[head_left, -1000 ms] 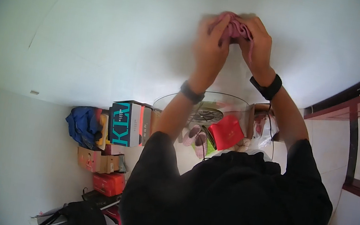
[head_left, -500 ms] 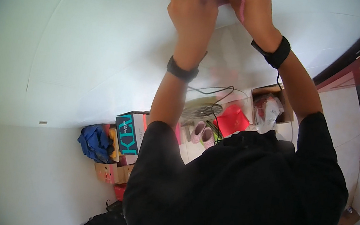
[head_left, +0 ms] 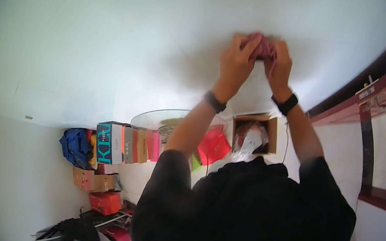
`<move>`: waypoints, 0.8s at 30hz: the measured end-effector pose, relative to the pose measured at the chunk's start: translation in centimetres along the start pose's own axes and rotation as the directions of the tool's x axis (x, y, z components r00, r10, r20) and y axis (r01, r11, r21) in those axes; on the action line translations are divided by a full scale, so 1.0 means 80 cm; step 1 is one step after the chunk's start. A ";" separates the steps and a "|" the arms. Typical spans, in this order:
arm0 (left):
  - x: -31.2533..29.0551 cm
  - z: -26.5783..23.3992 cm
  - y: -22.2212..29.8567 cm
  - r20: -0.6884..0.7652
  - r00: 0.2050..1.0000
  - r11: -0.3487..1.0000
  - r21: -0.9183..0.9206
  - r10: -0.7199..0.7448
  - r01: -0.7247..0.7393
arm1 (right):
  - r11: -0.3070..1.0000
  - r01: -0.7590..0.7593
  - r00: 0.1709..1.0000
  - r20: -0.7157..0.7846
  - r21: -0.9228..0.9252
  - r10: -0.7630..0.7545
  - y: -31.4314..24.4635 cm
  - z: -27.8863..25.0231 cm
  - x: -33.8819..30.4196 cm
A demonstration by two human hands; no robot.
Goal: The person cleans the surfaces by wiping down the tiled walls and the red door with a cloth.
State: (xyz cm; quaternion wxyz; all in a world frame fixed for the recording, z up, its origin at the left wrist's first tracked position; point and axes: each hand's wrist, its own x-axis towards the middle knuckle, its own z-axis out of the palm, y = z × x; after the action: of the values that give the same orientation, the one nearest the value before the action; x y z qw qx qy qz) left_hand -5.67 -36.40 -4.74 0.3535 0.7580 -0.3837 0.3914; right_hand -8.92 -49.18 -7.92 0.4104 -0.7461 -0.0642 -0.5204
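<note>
Pale, smooth wall (head_left: 129, 45) spread across the background, with an open brown cardboard box (head_left: 273, 134) and a clear, round-edged glass tabletop (head_left: 154, 111) lower down. Crumpled dusky-pink cloth (head_left: 261, 48) sat between the two bare hands — just right of the left hand (head_left: 236, 64) and just left of the right hand (head_left: 280, 67), touching both, with neither one nearer. Fingers on each side curled inward around its bunched folds, and one loose edge hung down beside the right hand — its long axis could not be told, nor whether it touched the wall
</note>
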 end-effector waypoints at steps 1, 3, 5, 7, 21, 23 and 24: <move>-0.016 0.008 -0.001 0.019 1.000 1.000 -0.002 -0.014 0.014 | 1.000 -0.019 0.999 0.030 -0.006 0.019 -0.003 -0.009 -0.008; -0.037 0.021 0.004 0.023 1.000 1.000 0.001 -0.020 0.020 | 0.998 -0.068 0.993 0.099 -0.011 0.068 0.012 -0.016 -0.023; -0.043 0.024 0.011 0.000 0.990 0.989 -0.038 -0.142 0.141 | 1.000 -0.022 0.994 0.111 -0.010 0.023 0.020 -0.026 -0.016; -0.033 0.027 0.026 -0.032 0.986 0.987 -0.023 -0.162 0.161 | 0.999 0.021 0.962 0.272 -0.048 -0.007 0.020 -0.036 0.003; 0.148 0.187 0.173 0.107 0.990 0.980 -0.185 0.089 -0.069 | 0.972 -0.044 0.975 -0.220 -0.230 -0.008 0.099 -0.213 0.134; 0.120 0.216 0.169 0.131 0.986 0.977 -0.199 0.101 -0.073 | 0.968 -0.160 0.966 -0.232 -0.195 0.113 0.132 -0.217 0.094; 0.104 0.228 0.167 0.169 0.980 0.976 -0.209 0.101 -0.064 | 0.961 -0.194 0.967 -0.202 -0.199 0.154 0.152 -0.220 0.075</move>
State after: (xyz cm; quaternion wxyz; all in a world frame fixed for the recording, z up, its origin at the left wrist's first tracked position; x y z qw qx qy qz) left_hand -7.98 -60.25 -2.50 0.3762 0.7335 -0.4830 0.2950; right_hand -12.61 -71.11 -7.40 0.3747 -0.7379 0.0974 -0.5528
